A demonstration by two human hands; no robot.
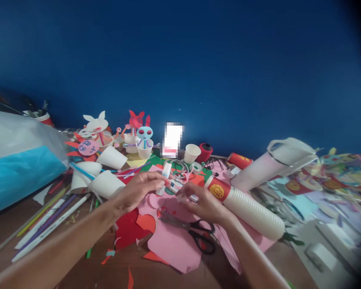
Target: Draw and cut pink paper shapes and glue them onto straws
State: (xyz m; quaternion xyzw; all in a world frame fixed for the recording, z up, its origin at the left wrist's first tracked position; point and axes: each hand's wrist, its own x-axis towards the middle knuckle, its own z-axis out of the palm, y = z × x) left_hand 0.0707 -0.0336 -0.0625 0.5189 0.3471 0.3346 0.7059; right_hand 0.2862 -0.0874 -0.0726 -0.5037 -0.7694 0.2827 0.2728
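My left hand (pixel 147 184) is closed in a pinch, with a small red piece (pixel 167 182) at its fingertips. A white tube (pixel 166 169) with a pale label is right at these fingers; whether they also grip it I cannot tell. My right hand (pixel 197 199) is closed around a slim white pen-like stick (pixel 175 186), which points toward the left fingertips. Black-handled scissors (pixel 188 226) lie below the hands on cut pink paper (pixel 174 251). Red paper (pixel 128 228) and an orange paper scrap (pixel 146 223) lie beside it.
A long stack of paper cups (pixel 252 208) lies at the right, near a white jug (pixel 267 168). Tipped paper cups (pixel 106 184) and several pens (pixel 52 224) are at the left. Paper-cup figures (pixel 144 138) stand behind, against a blue wall (pixel 180 72). A plastic bag (pixel 21 160) bulges at far left.
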